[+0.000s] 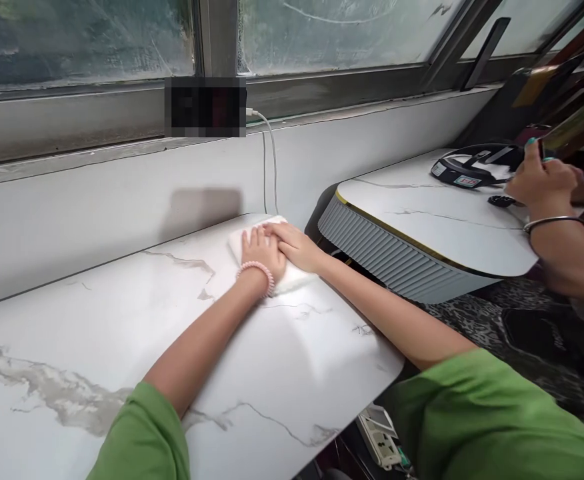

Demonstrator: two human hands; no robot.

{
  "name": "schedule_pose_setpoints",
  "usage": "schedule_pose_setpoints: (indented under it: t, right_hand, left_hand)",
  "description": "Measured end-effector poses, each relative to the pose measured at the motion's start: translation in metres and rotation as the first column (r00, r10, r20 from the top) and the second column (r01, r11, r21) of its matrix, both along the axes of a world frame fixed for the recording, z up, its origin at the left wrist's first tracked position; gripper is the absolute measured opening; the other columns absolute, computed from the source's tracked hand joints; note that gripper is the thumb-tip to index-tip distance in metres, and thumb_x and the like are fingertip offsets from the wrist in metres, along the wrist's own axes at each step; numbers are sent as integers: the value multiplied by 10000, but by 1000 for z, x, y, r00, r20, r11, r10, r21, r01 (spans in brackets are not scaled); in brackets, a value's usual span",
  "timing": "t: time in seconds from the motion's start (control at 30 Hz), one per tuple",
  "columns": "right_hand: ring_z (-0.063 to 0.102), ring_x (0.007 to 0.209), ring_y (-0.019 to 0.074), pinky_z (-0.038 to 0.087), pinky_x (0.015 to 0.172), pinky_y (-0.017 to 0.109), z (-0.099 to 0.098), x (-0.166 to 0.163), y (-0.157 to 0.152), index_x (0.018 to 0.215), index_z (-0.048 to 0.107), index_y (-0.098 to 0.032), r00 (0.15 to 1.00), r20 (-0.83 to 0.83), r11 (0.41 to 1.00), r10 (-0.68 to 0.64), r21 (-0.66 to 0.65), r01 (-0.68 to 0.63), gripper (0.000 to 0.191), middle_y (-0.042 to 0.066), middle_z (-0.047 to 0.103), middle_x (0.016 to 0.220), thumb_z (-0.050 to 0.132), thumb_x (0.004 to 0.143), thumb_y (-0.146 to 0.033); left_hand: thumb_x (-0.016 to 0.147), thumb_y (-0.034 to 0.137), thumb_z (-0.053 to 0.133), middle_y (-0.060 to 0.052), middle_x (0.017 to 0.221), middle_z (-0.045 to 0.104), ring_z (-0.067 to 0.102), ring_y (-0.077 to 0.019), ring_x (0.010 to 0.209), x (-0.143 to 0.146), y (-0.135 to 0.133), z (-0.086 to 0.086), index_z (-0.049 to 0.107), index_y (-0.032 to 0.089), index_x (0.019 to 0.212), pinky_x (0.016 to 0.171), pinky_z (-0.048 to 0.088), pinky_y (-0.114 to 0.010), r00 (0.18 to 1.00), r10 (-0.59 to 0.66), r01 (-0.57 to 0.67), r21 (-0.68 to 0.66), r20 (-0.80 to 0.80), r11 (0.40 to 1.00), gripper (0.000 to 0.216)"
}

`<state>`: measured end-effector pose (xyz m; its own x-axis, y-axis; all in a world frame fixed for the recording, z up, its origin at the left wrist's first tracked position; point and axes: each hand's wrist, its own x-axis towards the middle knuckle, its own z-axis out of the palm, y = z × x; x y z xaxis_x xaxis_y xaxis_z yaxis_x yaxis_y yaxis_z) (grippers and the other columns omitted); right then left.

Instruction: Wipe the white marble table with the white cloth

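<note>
A folded white cloth (pixel 297 281) lies on the far right part of a white marble-patterned table (pixel 137 320). My left hand (pixel 262 255), with a pink beaded bracelet at the wrist, rests flat on the cloth with its fingers stretched out. From the right, my right hand (pixel 299 248) reaches over the cloth, its outstretched fingers meeting and partly overlapping those of my left hand. The two hands cover the middle of the cloth, while its edges show around them.
Behind the table stands a white wall with a window ledge (pixel 332 117) and a white cable (pixel 275 160). A second table (pixel 397 213) with a ribbed side holds a black headset (pixel 465 170). Another person's hands (pixel 542 177) are beside it. A power strip (pixel 379 437) sits below the table edge.
</note>
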<state>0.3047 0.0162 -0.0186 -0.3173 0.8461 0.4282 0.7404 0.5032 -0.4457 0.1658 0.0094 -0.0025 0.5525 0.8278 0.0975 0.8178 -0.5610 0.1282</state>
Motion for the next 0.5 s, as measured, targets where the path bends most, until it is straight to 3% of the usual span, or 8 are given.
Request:
schedule_pose_setpoints:
  t: [0.13,0.27,0.37,0.5]
  right_hand:
    - [524,1224,263,336,1095,545,-5,28,-85,1148,566,-221,995,34,995,-92,29,91,392,88,611,1282,357,819,-176]
    - [512,1248,259,320,1107,563,-7,31,-152,1177,548,-240,983,72,985,-170,32,168,411,83,591,1310,363,817,-166]
    - [511,1247,269,322,1100,571,-7,22,-173,1171,548,-237,974,94,978,-207,36,204,415,88,603,1285,361,807,-167]
    - [541,1185,282,375,1049,560,-6,9,-166,1122,562,-227,978,84,981,-191,39,188,409,101,620,1231,368,768,-163]
  left_hand:
    - [971,320,305,-220,1547,278,223,-341,1446,18,-66,2,328,29,1469,1192,119,-524,982,-185,185,-22,-28,983,578]
    - [973,340,326,-234,1530,309,247,-356,1434,17,-117,3,368,25,1444,1187,122,-539,953,-304,304,6,-7,952,569]
    - [975,351,331,-218,1534,311,241,-346,1439,9,-136,3,366,34,1449,1191,113,-537,944,-331,331,3,-5,944,571]
    - [983,328,313,-205,1543,301,240,-319,1444,-3,-136,1,336,43,1469,1201,113,-499,955,-297,297,-18,0,955,563]
